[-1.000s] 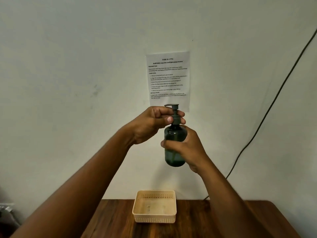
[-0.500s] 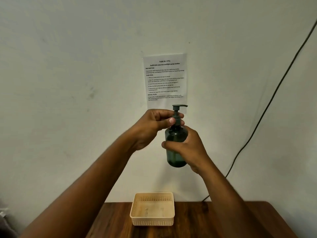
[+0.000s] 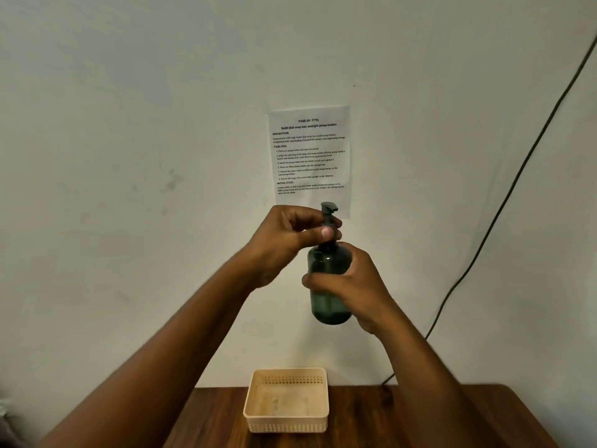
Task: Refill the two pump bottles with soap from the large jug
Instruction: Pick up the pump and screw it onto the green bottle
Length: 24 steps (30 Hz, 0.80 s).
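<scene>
A dark green pump bottle (image 3: pixel 328 305) is held upright in the air in front of the wall. My right hand (image 3: pixel 355 286) grips its body from the right, thumb across the front. My left hand (image 3: pixel 290 240) pinches the collar of the dark pump head (image 3: pixel 329 209) at the bottle's neck, thumb and fingers curled round it. The nozzle points right. The large jug and a second pump bottle are out of view.
A beige plastic basket (image 3: pixel 287 425) stands on the brown wooden table (image 3: pixel 403 418) below the bottle, against the wall. A printed task sheet (image 3: pixel 310 156) is stuck to the wall. A dark cable (image 3: pixel 504 208) runs down the wall at the right.
The pump head has turned under my left hand's fingers: its nozzle swung out to the right and then part-way back. The bottle stays in my right hand at about the same height.
</scene>
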{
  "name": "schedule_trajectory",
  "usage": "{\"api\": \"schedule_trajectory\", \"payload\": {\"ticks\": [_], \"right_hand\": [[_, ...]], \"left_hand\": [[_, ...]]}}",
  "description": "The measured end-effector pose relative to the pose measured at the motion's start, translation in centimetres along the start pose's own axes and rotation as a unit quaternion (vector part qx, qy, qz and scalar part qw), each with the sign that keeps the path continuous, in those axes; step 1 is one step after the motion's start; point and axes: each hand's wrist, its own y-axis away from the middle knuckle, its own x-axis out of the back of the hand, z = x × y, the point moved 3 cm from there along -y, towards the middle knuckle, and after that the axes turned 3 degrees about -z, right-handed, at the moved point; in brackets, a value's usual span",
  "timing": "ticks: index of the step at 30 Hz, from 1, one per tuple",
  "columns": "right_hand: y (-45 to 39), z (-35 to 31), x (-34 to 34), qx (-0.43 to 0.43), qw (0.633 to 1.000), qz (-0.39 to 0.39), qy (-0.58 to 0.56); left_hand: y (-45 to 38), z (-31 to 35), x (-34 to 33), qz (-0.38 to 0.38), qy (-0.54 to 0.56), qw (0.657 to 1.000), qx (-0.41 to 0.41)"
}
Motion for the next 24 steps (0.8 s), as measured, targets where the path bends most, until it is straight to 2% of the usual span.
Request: {"api": "schedule_trajectory", "payload": {"ticks": [2,5,8,10,12,14,16,19,21,24], "right_hand": [[0.2,-0.2,0.1,0.001,0.999,-0.028,-0.019],[0.4,-0.4,0.1,0.008,1.0,-0.012,-0.014],[0.2,-0.3,0.1,0.011,1.0,0.02,0.018],[0.2,-0.2,-0.1,0.013,0.999,0.032,0.041],[0.2,-0.2,-0.2,0.019,0.998,0.031,0.05],[0.3,-0.1,-0.2,0.019,0.999,0.02,0.04],[0.5,-0.1,0.1,0.014,1.0,0.003,0.02],[0.6,-0.4,0.2,0.016,0.999,-0.036,0.004],[0.5,-0.5,0.1,0.022,0.999,-0.038,0.003],[0.4,-0.6,0.1,0.027,0.999,-0.02,0.007]], "left_hand": [[0.2,0.0,0.1,-0.075,0.071,0.995,0.011],[0.4,0.0,0.0,-0.088,0.066,0.994,0.01],[0.7,0.1,-0.3,0.042,-0.012,0.999,-0.018],[1.0,0.1,-0.7,0.137,-0.05,0.989,-0.039],[1.1,0.0,-1.1,0.165,-0.064,0.983,-0.048],[0.8,-0.1,-0.8,0.123,-0.026,0.992,-0.027],[0.4,-0.3,-0.2,0.02,0.041,0.999,-0.003],[0.5,-0.1,0.2,-0.117,0.128,0.985,0.025],[0.6,-0.2,0.2,-0.151,0.151,0.976,0.031],[0.9,-0.8,0.0,-0.12,0.145,0.981,0.035]]}}
